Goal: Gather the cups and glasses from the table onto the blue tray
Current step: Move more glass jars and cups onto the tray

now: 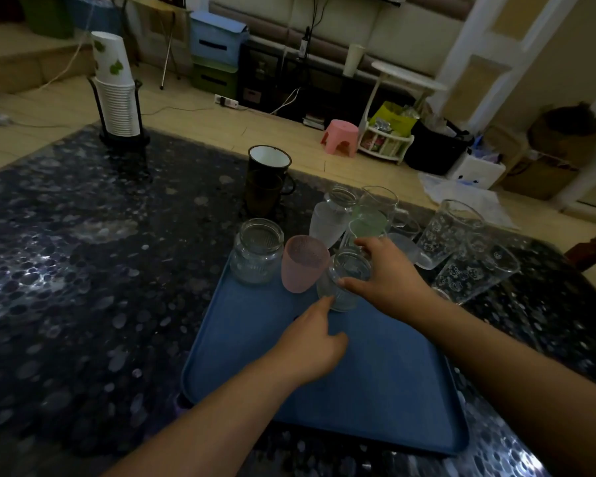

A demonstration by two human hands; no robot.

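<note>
Right hand (389, 280): fingers grasping a clear jar (344, 280) on the blue tray (375, 383).
Left hand (310, 346): loosely curled, forefinger touching the jar's base.
Beside: pink cup (303, 263).

Both forearms extended forward, bare. Right hand (389, 277) curled, thumb and fingers gripping. Left hand (310, 346) loosely closed, index finger (319, 306) pointing forward.

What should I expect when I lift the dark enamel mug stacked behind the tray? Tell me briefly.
The dark mug sits on another cup, so it may wobble or drag that one up. It looks rigid, with a handle for grip. The stack is tall, so a push could tip it.
</note>
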